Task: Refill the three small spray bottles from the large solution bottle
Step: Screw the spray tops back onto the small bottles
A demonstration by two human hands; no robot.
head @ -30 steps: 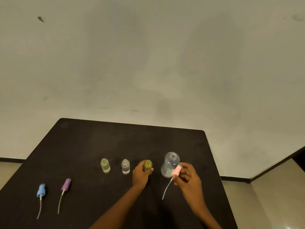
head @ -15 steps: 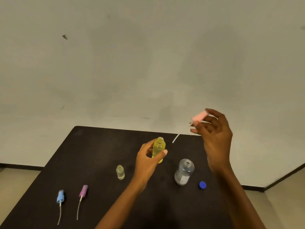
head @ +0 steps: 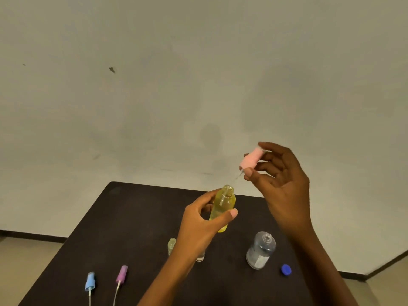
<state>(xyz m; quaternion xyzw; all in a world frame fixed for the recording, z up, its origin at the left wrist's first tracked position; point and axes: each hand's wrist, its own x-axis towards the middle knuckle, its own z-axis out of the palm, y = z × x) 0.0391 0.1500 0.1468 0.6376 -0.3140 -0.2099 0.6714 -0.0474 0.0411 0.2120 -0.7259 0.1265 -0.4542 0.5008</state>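
Note:
My left hand (head: 202,226) holds a small yellow spray bottle (head: 222,206) upright above the dark table (head: 132,228). My right hand (head: 280,180) pinches a pink spray cap (head: 251,159) up and to the right of it. The cap's thin tube slants down, its tip entering the bottle's open neck. The large clear solution bottle (head: 260,250) stands uncapped on the table at the right. A second small bottle (head: 171,246) stands behind my left wrist, and a third one (head: 200,258) is mostly hidden by my forearm.
A blue screw cap (head: 286,270) lies right of the large bottle. A blue spray cap (head: 90,283) and a purple spray cap (head: 121,276), each with a tube, lie at the table's front left. A pale wall stands behind the table.
Both hands rose from the table with the yellow bottle and the pink cap. The pink cap has since come closer, and its tube tip now reaches the bottle's neck.

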